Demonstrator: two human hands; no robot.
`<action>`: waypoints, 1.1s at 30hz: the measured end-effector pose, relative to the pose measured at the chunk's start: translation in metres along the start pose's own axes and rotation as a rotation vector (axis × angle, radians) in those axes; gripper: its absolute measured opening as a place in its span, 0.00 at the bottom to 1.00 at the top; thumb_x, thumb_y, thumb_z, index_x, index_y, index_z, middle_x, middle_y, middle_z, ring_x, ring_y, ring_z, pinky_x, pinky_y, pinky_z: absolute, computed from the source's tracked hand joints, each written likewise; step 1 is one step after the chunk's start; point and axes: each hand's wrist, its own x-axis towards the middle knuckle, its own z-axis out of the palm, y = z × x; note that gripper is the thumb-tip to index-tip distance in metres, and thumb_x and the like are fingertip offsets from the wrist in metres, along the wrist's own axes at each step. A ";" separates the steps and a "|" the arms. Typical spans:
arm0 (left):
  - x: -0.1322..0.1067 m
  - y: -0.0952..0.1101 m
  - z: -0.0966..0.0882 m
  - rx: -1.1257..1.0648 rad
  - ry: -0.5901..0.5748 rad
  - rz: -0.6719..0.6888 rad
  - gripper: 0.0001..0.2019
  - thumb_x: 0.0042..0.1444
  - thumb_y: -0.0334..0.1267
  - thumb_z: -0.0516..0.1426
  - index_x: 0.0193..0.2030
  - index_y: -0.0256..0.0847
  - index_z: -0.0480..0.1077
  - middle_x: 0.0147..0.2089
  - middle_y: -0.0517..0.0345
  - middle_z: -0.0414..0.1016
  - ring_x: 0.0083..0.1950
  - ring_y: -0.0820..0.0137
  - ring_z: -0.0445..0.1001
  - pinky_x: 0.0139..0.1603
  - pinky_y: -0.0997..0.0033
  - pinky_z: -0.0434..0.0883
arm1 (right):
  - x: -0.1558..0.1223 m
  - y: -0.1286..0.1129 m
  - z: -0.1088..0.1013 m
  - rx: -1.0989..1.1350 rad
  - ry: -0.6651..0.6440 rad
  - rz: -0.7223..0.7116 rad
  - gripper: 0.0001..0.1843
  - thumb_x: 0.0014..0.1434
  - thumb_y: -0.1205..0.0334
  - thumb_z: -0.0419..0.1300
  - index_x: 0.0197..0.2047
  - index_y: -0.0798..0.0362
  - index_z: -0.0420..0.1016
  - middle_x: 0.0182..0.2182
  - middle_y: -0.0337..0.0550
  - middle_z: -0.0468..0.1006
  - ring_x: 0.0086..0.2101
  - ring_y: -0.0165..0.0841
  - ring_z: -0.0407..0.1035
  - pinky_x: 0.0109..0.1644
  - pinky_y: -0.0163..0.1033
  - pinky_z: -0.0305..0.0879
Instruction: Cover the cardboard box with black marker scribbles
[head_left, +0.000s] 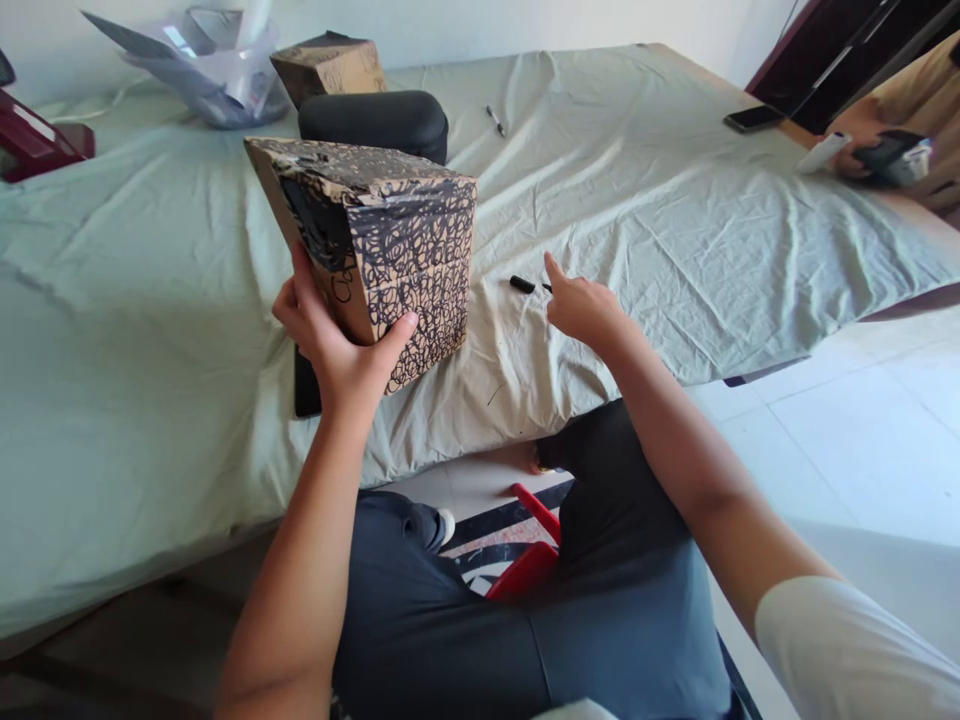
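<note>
My left hand [337, 345] grips a cardboard box [416, 265], thumb on the near face and fingers along its left side. Black scribbled loops cover that face, and dark tape wraps the top edges. The box is tilted above the cloth-covered table. To its right, my right hand [583, 308] is at the cloth with the index finger stretched out and the other fingers curled. A small dark tip of what looks like a marker [547, 288] pokes out from it; the rest is hidden. Just left of it lies a black marker cap [523, 284].
A black case [373, 122] and a smaller cardboard box [330, 68] stand behind. A clear plastic basket [217, 75] sits back left. A pen [496, 121] and a phone [752, 119] lie farther off. Another person's hand [855, 140] holds a dark object at right.
</note>
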 end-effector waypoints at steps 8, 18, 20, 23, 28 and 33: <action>-0.007 0.022 -0.015 0.179 0.017 0.000 0.60 0.55 0.76 0.63 0.88 0.44 0.58 0.81 0.35 0.59 0.82 0.31 0.61 0.80 0.26 0.62 | 0.002 -0.007 0.011 0.939 0.408 -0.527 0.19 0.70 0.59 0.57 0.47 0.57 0.89 0.44 0.52 0.90 0.30 0.33 0.81 0.39 0.41 0.79; -0.024 0.064 -0.029 0.420 -0.062 0.020 0.66 0.50 0.82 0.66 0.88 0.44 0.60 0.81 0.25 0.57 0.76 0.22 0.60 0.75 0.19 0.58 | -0.057 -0.071 -0.017 1.439 0.602 -0.910 0.30 0.69 0.32 0.68 0.60 0.41 0.65 0.59 0.45 0.87 0.38 0.33 0.87 0.36 0.40 0.83; -0.027 0.070 -0.028 0.446 -0.066 0.003 0.68 0.48 0.84 0.66 0.87 0.43 0.62 0.79 0.22 0.58 0.74 0.21 0.61 0.73 0.17 0.58 | -0.068 -0.079 -0.012 1.425 0.677 -1.059 0.22 0.71 0.44 0.73 0.56 0.40 0.67 0.51 0.38 0.88 0.34 0.31 0.83 0.34 0.39 0.81; -0.032 0.080 -0.024 0.456 -0.059 -0.007 0.65 0.50 0.86 0.62 0.86 0.44 0.64 0.78 0.23 0.58 0.72 0.21 0.62 0.70 0.14 0.58 | -0.075 -0.082 -0.005 1.246 0.888 -1.203 0.09 0.78 0.49 0.67 0.50 0.42 0.76 0.36 0.35 0.82 0.29 0.32 0.76 0.32 0.40 0.77; -0.039 0.090 -0.014 0.412 -0.061 -0.005 0.61 0.50 0.87 0.61 0.83 0.49 0.69 0.79 0.30 0.58 0.72 0.24 0.61 0.71 0.14 0.54 | -0.075 -0.077 0.002 1.019 0.928 -1.093 0.17 0.82 0.48 0.58 0.65 0.47 0.76 0.35 0.37 0.82 0.29 0.33 0.79 0.32 0.40 0.76; -0.040 0.084 -0.012 0.401 -0.010 0.068 0.61 0.50 0.85 0.64 0.82 0.47 0.69 0.77 0.28 0.60 0.72 0.25 0.60 0.72 0.17 0.57 | -0.068 -0.078 0.001 1.059 1.083 -1.028 0.06 0.70 0.64 0.59 0.48 0.44 0.76 0.29 0.34 0.76 0.24 0.32 0.69 0.27 0.41 0.68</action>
